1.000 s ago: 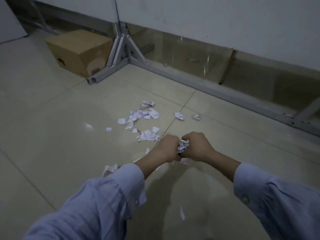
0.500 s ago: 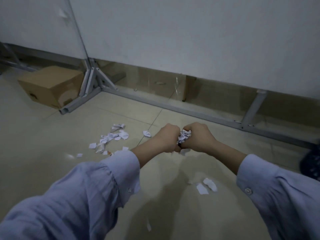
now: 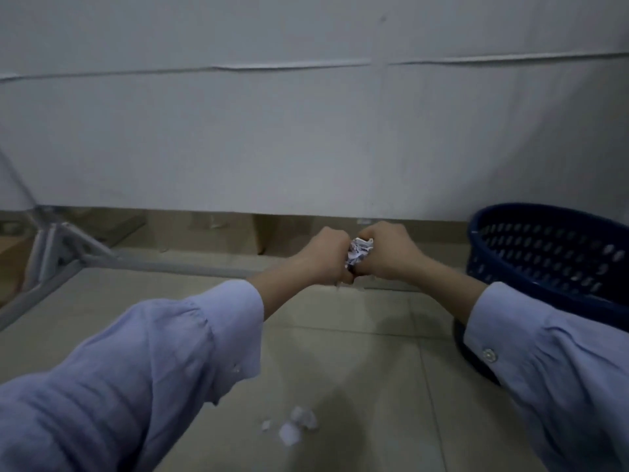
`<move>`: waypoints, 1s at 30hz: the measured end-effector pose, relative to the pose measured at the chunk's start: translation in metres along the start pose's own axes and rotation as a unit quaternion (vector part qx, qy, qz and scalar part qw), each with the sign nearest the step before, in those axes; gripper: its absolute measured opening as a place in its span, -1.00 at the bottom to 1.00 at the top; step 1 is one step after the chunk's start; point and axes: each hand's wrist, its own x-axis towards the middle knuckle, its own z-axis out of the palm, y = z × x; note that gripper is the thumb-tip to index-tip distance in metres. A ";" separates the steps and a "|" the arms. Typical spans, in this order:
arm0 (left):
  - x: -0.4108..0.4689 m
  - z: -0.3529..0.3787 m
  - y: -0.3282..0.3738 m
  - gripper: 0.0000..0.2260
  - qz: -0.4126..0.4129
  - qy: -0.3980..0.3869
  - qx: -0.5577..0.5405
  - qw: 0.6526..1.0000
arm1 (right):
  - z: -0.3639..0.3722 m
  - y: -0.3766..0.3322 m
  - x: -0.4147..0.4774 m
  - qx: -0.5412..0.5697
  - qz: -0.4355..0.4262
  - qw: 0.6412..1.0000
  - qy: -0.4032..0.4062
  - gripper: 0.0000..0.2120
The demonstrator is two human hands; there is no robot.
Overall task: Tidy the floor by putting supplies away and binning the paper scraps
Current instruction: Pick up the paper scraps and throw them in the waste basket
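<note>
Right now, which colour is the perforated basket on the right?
Dark blue; the basket shows in the head view.

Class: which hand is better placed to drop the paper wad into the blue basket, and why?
Probably the right hand: both hands grip the paper wad, but the blue basket stands on the right, with the left hand farther from it.

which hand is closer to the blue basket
Right. The right hand is beside the blue basket, short of its rim; the left hand lies farther off, across the paper wad both hands grip.
</note>
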 end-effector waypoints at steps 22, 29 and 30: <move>0.150 0.092 0.242 -0.94 0.165 0.027 -0.062 0.984 | -0.123 0.240 -0.072 -0.025 0.223 0.969 0.102 -0.75; 0.150 0.095 0.242 -0.77 0.162 0.004 -0.062 0.985 | -0.116 0.252 -0.074 -0.015 0.222 0.974 0.028 -0.70; 0.150 0.095 0.241 -0.76 0.162 0.002 -0.068 0.984 | -0.117 0.252 -0.073 -0.016 0.226 0.974 0.017 -0.66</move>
